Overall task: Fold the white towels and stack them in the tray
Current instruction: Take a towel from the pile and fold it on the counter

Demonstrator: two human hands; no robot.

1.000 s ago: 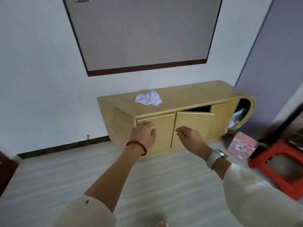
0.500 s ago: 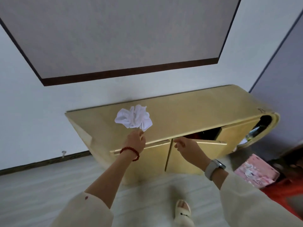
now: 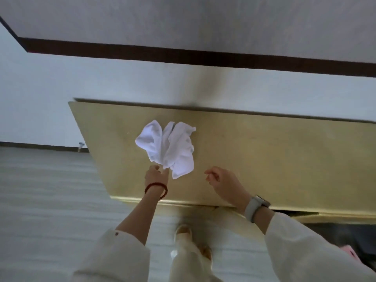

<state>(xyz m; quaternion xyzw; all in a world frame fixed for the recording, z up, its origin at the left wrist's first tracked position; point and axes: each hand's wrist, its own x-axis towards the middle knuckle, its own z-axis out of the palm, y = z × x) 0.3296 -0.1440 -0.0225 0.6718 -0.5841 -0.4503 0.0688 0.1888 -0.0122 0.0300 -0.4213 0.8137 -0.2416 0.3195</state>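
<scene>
**Reaching for a crumpled towel on a wooden worktop**

Lying crumpled on the yellow worktop [image 3: 264, 155], toward its left half: one white towel [image 3: 168, 147]. Pinching the towel's near corner with curled fingers: left hand [image 3: 156, 176], red bead bracelet [image 3: 156, 189] on the wrist. Hovering just right of the towel, apart from it, fingers loosely curled and holding nothing: right hand [image 3: 223, 184], grey watch [image 3: 256, 207] on the wrist. Plenty of bare top to the right. Left edge near the towel, grey floor [image 3: 50, 190] past it. White wall [image 3: 101, 82] right behind.
</scene>
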